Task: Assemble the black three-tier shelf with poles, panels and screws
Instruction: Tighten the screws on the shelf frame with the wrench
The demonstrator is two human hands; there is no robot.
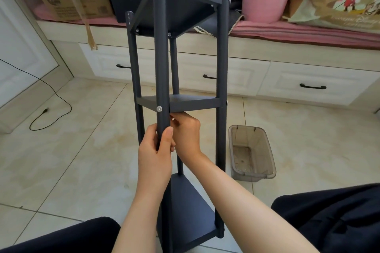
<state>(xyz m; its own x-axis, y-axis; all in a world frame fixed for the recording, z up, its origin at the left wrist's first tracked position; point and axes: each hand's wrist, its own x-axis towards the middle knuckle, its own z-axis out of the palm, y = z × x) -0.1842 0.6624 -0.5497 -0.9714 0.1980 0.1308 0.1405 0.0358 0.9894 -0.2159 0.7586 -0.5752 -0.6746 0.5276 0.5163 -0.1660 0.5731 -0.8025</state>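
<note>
Head view: left hand [155, 150] wraps the near pole [162, 68] just below the middle panel [185, 101], right hand's [188, 135] grasp unclear; shelf [176, 2] looks stiff, light, top-heavy.

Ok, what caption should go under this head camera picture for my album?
Left hand grips the front pole of the black three-tier shelf while the right hand reaches under its middle panel.
</note>
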